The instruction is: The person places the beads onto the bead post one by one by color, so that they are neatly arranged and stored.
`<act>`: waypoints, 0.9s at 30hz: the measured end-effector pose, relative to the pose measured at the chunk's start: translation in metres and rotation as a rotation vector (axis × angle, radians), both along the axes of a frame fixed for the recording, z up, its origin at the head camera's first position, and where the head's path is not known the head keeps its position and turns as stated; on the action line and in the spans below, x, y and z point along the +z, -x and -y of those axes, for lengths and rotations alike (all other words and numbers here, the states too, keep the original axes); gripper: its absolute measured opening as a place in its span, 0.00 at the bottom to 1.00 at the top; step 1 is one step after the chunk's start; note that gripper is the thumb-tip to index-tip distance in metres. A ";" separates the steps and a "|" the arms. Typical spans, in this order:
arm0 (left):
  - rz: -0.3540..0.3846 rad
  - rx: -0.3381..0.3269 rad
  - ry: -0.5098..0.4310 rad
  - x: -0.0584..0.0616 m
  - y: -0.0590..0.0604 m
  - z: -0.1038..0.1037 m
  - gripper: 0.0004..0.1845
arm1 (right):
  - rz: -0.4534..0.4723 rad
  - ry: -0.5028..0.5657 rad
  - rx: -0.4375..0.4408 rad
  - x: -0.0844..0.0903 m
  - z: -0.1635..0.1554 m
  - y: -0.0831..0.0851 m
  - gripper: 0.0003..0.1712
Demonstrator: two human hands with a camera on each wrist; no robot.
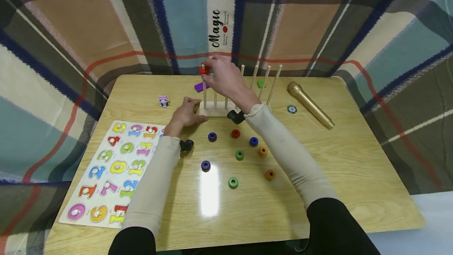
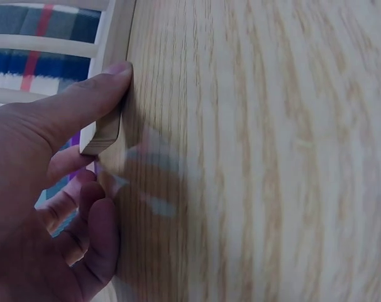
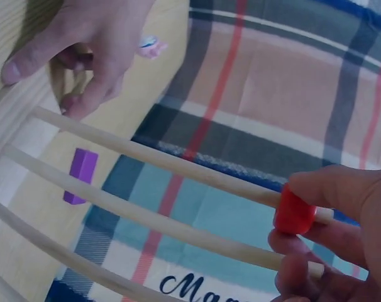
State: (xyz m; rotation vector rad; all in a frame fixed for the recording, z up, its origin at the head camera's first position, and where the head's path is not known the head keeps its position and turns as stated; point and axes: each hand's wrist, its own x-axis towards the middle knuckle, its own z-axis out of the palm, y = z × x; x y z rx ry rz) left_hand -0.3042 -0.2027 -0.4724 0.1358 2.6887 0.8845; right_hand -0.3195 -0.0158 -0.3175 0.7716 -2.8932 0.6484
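A wooden peg stand with several tall upright pegs stands toward the back of the table. My left hand grips the left end of its base, thumb along the front edge in the left wrist view. High on the leftmost peg sits a red bead, with the peg's tip showing past it. My right hand pinches this bead between thumb and fingers. In front of the stand lie loose beads: another red one, blue ones, green ones and orange ones.
A number puzzle board lies at the left, with a small figurine behind it. Behind the stand are a purple block and a green piece. At the right lie a round chip and a gold microphone.
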 end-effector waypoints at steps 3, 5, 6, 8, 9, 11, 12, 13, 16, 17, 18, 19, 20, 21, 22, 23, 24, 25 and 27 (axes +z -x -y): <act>-0.006 -0.001 0.005 0.002 0.001 0.000 0.48 | -0.016 -0.021 -0.010 -0.002 -0.002 -0.002 0.28; -0.004 -0.003 0.006 0.003 0.001 -0.001 0.48 | -0.063 0.019 -0.001 -0.004 -0.007 -0.006 0.31; -0.002 -0.002 0.006 0.003 0.001 -0.002 0.48 | -0.097 0.058 0.011 -0.006 -0.012 -0.010 0.31; -0.002 0.000 0.007 0.004 0.002 -0.002 0.48 | -0.176 0.148 0.047 -0.013 -0.024 -0.018 0.29; -0.003 0.002 0.006 0.004 0.002 -0.002 0.49 | -0.209 0.184 0.068 -0.019 -0.031 -0.022 0.25; -0.012 0.008 0.005 0.004 0.003 -0.003 0.48 | -0.228 0.200 0.095 -0.034 -0.048 -0.031 0.18; -0.016 0.009 0.007 0.005 0.004 -0.003 0.48 | -0.202 0.165 0.096 -0.043 -0.056 -0.035 0.15; -0.019 0.011 0.008 0.005 0.004 -0.003 0.48 | -0.151 0.113 0.093 -0.053 -0.063 -0.039 0.14; -0.018 0.017 0.015 0.006 0.004 -0.002 0.47 | 0.072 -0.144 0.073 -0.083 -0.080 -0.049 0.19; -0.013 0.020 0.016 0.006 0.004 -0.002 0.47 | 0.148 -0.226 0.075 -0.092 -0.083 -0.051 0.22; -0.009 0.023 0.018 0.006 0.003 -0.002 0.47 | 0.210 -0.289 0.081 -0.100 -0.086 -0.054 0.25; -0.006 0.025 0.019 0.005 0.003 -0.001 0.47 | 0.252 -0.331 0.088 -0.107 -0.087 -0.056 0.26; -0.003 0.027 0.021 0.005 0.003 -0.001 0.47 | 0.271 -0.364 0.100 -0.114 -0.088 -0.058 0.26; -0.002 0.028 0.021 0.004 0.002 -0.001 0.48 | 0.279 -0.380 0.110 -0.119 -0.088 -0.059 0.25; -0.001 0.029 0.021 0.004 0.002 -0.001 0.48 | 0.274 -0.383 0.121 -0.122 -0.087 -0.060 0.22; -0.002 0.028 0.018 0.003 0.002 -0.001 0.47 | 0.260 -0.374 0.129 -0.124 -0.086 -0.061 0.20; -0.003 0.027 0.016 0.003 0.002 -0.001 0.47 | 0.238 -0.358 0.132 -0.125 -0.084 -0.061 0.17; -0.003 0.026 0.014 0.002 0.002 -0.001 0.47 | 0.211 -0.343 0.135 -0.124 -0.082 -0.061 0.16; -0.001 0.025 0.015 0.001 0.002 -0.002 0.48 | 0.165 -0.286 0.140 -0.116 -0.077 -0.059 0.14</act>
